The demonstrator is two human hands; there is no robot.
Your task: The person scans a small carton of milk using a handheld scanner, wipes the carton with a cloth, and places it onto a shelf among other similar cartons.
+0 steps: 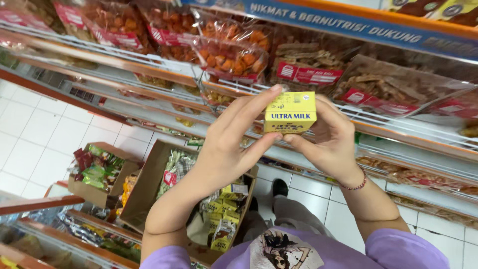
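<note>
Shop shelves (164,67) of bagged snacks; both hands, left (224,149) and right (331,142), pinch 1 small yellow milk carton (290,112), lifted out, unshelved, above an open cardboard box (149,184) holding more.

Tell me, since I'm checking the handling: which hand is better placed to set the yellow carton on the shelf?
Probably the right hand: it grips the yellow carton on the side nearer the wire shelf.

The person is wearing a lilac short-sleeved top (398,251), its sleeves ending well below each bare forearm; a printed figure (279,249) in dark and cream tones is showing on the chest, below and between the hands. A thin beaded reddish bracelet (356,185) is circling the wrist just beneath the right hand (328,142); the left hand (226,144) is wearing nothing; pale trousers (294,214) and a dark shoe (280,188) are showing lower down.
</note>
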